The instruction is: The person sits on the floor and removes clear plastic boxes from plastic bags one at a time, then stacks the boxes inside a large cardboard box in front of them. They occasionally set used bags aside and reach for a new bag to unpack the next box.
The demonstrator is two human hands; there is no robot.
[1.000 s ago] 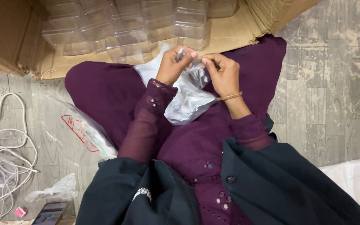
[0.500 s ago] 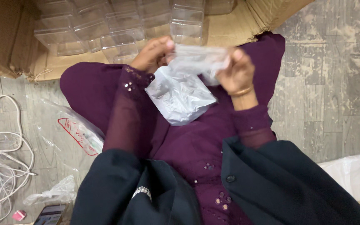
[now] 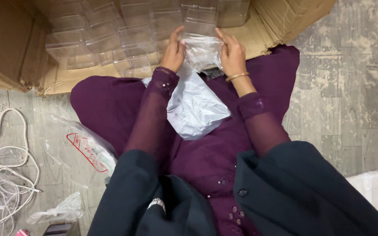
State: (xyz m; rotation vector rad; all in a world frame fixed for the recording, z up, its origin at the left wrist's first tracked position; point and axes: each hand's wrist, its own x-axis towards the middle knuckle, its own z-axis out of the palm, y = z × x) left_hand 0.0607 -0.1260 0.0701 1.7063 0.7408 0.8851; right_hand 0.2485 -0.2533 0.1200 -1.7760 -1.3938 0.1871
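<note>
A small clear plastic bag was held between the left hand and the right hand, each grip pinched on one side of it, just in front of the cardboard box. Clear plastic containers were stacked inside that box. A grey plastic bag lay on the lap, below it.

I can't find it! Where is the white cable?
In the head view, the white cable lies coiled on the grey floor at far left, beside a clear plastic bag.
</note>
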